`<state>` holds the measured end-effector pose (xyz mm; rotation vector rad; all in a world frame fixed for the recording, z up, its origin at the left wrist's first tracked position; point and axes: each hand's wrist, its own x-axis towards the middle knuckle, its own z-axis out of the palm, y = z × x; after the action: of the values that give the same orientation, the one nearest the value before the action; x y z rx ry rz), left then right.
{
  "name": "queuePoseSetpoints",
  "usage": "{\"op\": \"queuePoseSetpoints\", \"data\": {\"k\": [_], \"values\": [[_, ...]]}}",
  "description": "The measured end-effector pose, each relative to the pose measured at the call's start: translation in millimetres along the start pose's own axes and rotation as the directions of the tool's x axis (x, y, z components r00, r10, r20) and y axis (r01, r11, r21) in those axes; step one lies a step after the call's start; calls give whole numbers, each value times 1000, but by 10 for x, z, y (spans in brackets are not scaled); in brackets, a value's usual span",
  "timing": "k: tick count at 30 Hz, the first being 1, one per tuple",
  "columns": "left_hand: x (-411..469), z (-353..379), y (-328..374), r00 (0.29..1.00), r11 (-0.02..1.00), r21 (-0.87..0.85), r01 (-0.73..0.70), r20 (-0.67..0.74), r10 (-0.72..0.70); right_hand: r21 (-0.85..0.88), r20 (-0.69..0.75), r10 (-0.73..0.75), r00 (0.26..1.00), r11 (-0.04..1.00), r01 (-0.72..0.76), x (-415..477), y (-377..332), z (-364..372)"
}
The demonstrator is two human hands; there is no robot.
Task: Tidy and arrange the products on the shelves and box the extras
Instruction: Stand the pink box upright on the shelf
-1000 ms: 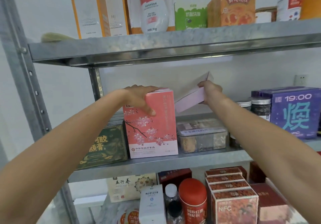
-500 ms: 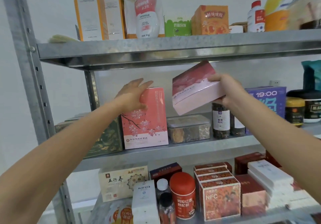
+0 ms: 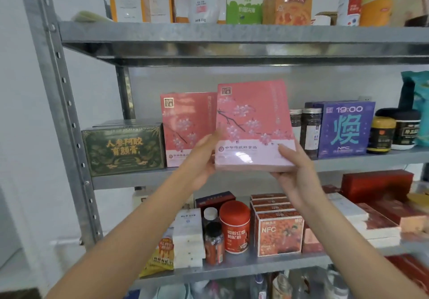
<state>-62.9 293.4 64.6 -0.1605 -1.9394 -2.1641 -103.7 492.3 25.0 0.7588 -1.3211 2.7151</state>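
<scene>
Both hands up at middle shelf (image 3: 139,180). Pink box (image 3: 253,127) held upright, front facing camera, clear of shelf, out before its front edge. Left hand (image 3: 204,159) grips box's lower left edge. Right hand (image 3: 294,171) grips lower right corner, thumb on front, fingers curled under and behind. Second pink box (image 3: 185,127) stands on shelf behind, partly covered, just beside green box (image 3: 125,147) at left end. Dark jars (image 3: 310,131), purple box (image 3: 343,129) further right, same shelf.
</scene>
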Motion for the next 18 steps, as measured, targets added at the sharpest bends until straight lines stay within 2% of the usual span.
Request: {"op": "queuePoseSetpoints", "data": {"k": [3, 6, 8, 10, 12, 13, 15, 16, 17, 18], "values": [[-115, 1, -101, 998, 1000, -20, 0, -57, -1, 12, 72, 49, 996, 999, -50, -141, 117, -96], [-179, -34, -244, 997, 999, -49, -4, -78, 0, -82, 127, 151, 980, 987, -141, -232, 91, -218], [-206, -25, -320, 998, 999, -26, -21, -67, 19, -181, 82, 242, 967, 957, -224, -271, 68, -257], [-208, -10, -372, 999, 999, 31, -22, -47, 24, -231, -10, 267, 964, 937, -262, -321, 90, -271], [-224, 13, -365, 999, 987, 152, -43, -21, 47, -246, -89, 204, 975, 944, -220, -392, 135, -254], [-247, 29, -345, 996, 955, 286, -78, -26, 89, -277, -127, 149, 981, 944, -179, -438, 162, -230], [-308, 77, -309, 968, 803, 573, -165, -62, 242, -460, -214, -14, 977, 883, -88, -539, 220, -144], [-367, 129, -287, 953, 759, 612, -220, -31, 302, -574, -261, -118, 958, 817, -55, -589, 256, -92], [-441, 206, -261, 951, 770, 579, -269, 33, 307, -667, -286, -233, 930, 745, -19, -638, 296, -30], [-509, 299, -234, 957, 823, 490, -288, 111, 269, -734, -287, -340, 895, 679, 23, -690, 337, 45]]}}
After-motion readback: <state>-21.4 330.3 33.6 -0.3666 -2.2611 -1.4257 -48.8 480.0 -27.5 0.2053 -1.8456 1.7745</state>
